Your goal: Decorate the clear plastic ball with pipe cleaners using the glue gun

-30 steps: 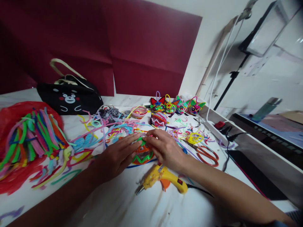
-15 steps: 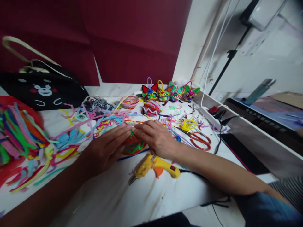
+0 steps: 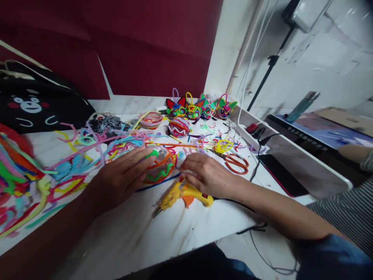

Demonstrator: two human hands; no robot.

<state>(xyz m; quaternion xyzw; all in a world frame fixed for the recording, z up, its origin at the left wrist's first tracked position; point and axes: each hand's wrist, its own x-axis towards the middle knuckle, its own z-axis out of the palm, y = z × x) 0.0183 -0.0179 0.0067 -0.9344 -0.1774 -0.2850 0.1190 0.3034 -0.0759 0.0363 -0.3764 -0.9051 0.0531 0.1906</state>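
Note:
A clear rounded shell (image 3: 160,163) trimmed with orange and green pipe cleaners rests on the table. My left hand (image 3: 124,173) is closed over its left side, fingers laid across the top by a bright green piece. A dark blue pipe cleaner (image 3: 159,183) lies along the shell's near edge. To the right of the shell, my right hand (image 3: 205,174) hovers over the back of a yellow hot glue gun (image 3: 171,196), fingers loosely bent and apart, with nothing visible in them. Whether its thumb touches the gun I cannot tell. The gun lies on its side, nozzle toward the near left.
Orange-handled scissors (image 3: 236,162) lie right of my right hand. Pipe cleaner scraps (image 3: 70,169) cover the left side. Several animal-head ornaments (image 3: 193,110) stand at the back. A phone (image 3: 281,175) lies by a white divider (image 3: 305,163). Another person's arm (image 3: 354,153) shows at far right.
My right hand has left the shell and moved right and nearer, over the glue gun. More of the shell shows, while my left hand stays on it. The view has shifted right.

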